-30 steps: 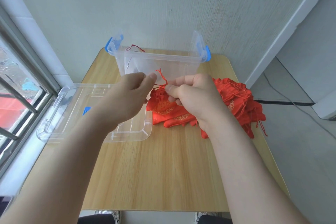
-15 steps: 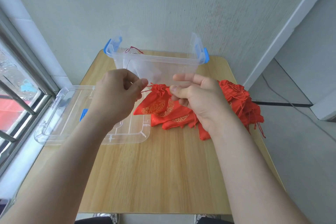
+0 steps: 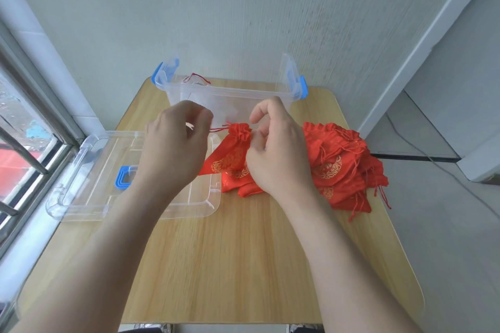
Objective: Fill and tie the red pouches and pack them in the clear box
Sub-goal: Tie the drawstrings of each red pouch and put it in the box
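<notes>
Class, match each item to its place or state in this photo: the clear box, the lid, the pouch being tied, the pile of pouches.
Items:
1 clear box
2 lid
3 pouch being tied
4 pile of pouches

Places or states:
A heaped on the right side of the table
B held up, neck gathered
C at the table's far edge, near the wall
D flat on the table's left, near the window

Pairs: 1-C, 2-D, 3-B, 4-A

A light wood-grain table [image 3: 243, 265] with rounded corners is noted. A clear box [image 3: 232, 90] with blue latches is stood at its far edge. A clear lid [image 3: 89, 197] is laid flat at the left, overhanging that edge. Red pouches [image 3: 341, 162] are heaped at the right.
</notes>
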The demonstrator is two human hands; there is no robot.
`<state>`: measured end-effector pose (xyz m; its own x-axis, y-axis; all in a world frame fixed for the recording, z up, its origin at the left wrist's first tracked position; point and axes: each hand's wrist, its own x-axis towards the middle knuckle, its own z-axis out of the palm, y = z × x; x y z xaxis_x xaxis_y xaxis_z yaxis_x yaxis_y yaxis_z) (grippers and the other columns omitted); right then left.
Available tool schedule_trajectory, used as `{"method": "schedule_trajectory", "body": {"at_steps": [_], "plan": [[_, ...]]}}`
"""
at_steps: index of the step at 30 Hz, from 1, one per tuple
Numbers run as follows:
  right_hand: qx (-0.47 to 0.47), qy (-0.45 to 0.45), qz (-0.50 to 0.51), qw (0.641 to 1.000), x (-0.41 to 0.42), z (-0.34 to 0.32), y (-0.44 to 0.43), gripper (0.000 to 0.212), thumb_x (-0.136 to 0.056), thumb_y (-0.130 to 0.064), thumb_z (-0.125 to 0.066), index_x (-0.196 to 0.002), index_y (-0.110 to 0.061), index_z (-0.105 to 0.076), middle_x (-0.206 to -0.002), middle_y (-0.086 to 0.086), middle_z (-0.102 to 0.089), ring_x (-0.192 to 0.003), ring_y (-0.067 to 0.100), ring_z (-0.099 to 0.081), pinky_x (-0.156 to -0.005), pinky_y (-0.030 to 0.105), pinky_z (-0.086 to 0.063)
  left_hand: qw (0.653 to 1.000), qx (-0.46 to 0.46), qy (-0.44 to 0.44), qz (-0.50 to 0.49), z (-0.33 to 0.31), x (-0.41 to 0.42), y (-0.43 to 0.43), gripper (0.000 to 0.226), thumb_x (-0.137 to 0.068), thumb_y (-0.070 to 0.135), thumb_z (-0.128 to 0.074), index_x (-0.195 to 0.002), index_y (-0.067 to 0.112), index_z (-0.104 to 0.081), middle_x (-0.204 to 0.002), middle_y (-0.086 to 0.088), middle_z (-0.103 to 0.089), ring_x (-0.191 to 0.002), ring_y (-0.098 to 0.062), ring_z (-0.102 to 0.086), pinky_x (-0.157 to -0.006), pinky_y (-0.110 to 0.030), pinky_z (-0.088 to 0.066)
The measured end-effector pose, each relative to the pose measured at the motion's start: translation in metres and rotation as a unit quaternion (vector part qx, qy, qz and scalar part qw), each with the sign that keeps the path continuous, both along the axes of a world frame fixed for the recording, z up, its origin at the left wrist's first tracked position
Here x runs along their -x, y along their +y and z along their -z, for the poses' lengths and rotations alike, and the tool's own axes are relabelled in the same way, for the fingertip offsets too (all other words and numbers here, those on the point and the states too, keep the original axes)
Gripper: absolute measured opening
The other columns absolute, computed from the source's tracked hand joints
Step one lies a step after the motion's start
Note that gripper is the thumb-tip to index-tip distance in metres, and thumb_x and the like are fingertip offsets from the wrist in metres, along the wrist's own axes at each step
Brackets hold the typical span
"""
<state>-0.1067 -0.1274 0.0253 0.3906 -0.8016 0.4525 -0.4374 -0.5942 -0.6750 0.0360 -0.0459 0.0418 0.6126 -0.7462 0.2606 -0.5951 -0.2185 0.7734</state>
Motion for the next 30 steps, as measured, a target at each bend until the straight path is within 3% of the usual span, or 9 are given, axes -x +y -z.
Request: {"method": "schedule_trajectory", "body": {"at_steps": [3,7,10,13,16,18,21,26,30], "plan": [[-0.004,-0.064,0.003,0.998,0.002,0.0,-0.006,0.03,-0.091,0.007,-0.061,-0.1,-0.021,-0.055,-0.079,-0.013,-0.055,-0.069,0.001,-0.058,-0.068,0.018,-0.043,0.984,-0.057,0.096,0.138,0.004,-0.007,0.005,0.023,-0.101,0.035,-0.06,-0.122,0.035,-0.069,-0.11,0.019,-0.074,-0.104,0.007,-0.066,-0.092,-0.024,-0.051],[0.005,-0.127,0.002,0.992,0.002,-0.002,-0.009,0.021,-0.095,0.0,-0.06,-0.099,-0.02,-0.057,-0.085,-0.008,-0.061,-0.077,0.02,-0.07,-0.067,0.048,-0.062,0.974,-0.084,0.047,0.205,0.019,-0.013,0.002,0.031,-0.083,0.035,-0.068,-0.114,0.038,-0.064,-0.099,0.009,-0.073,-0.095,-0.019,-0.072,-0.09,-0.051,-0.058],[0.012,-0.163,-0.032,0.986,-0.001,-0.007,-0.002,0.023,-0.097,-0.006,-0.063,-0.115,-0.019,-0.058,-0.092,-0.005,-0.061,-0.081,0.019,-0.071,-0.065,0.046,-0.062,0.981,-0.043,0.022,0.186,0.027,-0.02,-0.005,0.006,-0.096,0.033,-0.058,-0.097,0.03,-0.062,-0.086,0.005,-0.067,-0.084,-0.023,-0.066,-0.081,-0.055,-0.056],[-0.065,-0.163,-0.062,0.983,-0.005,-0.005,0.0,0.048,-0.092,-0.021,-0.075,-0.137,-0.021,-0.057,-0.106,-0.006,-0.064,-0.083,0.013,-0.073,-0.078,0.04,-0.062,0.982,-0.009,0.032,0.185,0.026,-0.027,-0.007,0.018,-0.107,0.02,-0.056,-0.09,0.026,-0.058,-0.078,0.009,-0.059,-0.073,-0.014,-0.055,-0.073,-0.042,-0.049],[-0.029,-0.073,-0.061,0.995,-0.011,0.002,-0.004,0.011,-0.097,-0.028,-0.071,-0.1,-0.018,-0.074,-0.076,-0.004,-0.068,-0.064,0.012,-0.065,-0.064,0.044,-0.056,0.986,0.006,0.025,0.164,0.023,-0.028,-0.009,0.014,-0.105,0.021,-0.062,-0.092,0.026,-0.061,-0.08,0.011,-0.065,-0.075,-0.012,-0.059,-0.07,-0.035,-0.048],[-0.003,-0.065,-0.031,0.997,-0.013,0.006,-0.005,0.025,-0.1,-0.031,-0.069,-0.078,-0.019,-0.069,-0.058,-0.002,-0.057,-0.053,0.019,-0.053,-0.052,0.041,-0.045,0.995,0.04,0.012,0.092,0.025,-0.028,-0.012,0.006,-0.102,0.022,-0.066,-0.102,0.026,-0.062,-0.097,0.006,-0.069,-0.087,-0.013,-0.065,-0.075,-0.028,-0.049],[-0.007,-0.109,0.025,0.994,-0.024,-0.002,-0.004,0.045,-0.102,-0.032,-0.07,-0.064,-0.028,-0.047,-0.047,-0.009,-0.045,-0.045,0.011,-0.042,-0.049,0.032,-0.032,0.996,0.079,0.02,-0.017,0.026,-0.033,-0.015,0.02,-0.103,0.016,-0.062,-0.119,0.027,-0.059,-0.117,0.004,-0.056,-0.097,-0.011,-0.061,-0.076,-0.014,-0.041],[-0.025,-0.221,0.057,0.973,-0.06,-0.023,-0.018,0.036,-0.105,-0.033,-0.064,-0.078,-0.011,-0.056,-0.055,-0.001,-0.068,-0.048,0.014,-0.071,-0.052,0.05,-0.057,0.997,-0.033,-0.066,-0.033,0.042,-0.039,-0.018,0.046,-0.09,-0.006,-0.053,-0.126,0.022,-0.058,-0.122,-0.006,-0.05,-0.104,-0.031,-0.057,-0.086,-0.043,-0.044],[0.063,-0.235,0.109,0.964,-0.091,-0.045,-0.046,0.021,-0.106,-0.026,-0.061,-0.09,-0.014,-0.068,-0.066,-0.002,-0.073,-0.06,0.009,-0.074,-0.067,0.024,-0.052,0.99,-0.109,-0.089,0.015,0.049,-0.035,-0.02,0.045,-0.09,-0.002,-0.056,-0.124,0.026,-0.062,-0.128,-0.005,-0.052,-0.115,-0.035,-0.055,-0.096,-0.049,-0.046]]}}
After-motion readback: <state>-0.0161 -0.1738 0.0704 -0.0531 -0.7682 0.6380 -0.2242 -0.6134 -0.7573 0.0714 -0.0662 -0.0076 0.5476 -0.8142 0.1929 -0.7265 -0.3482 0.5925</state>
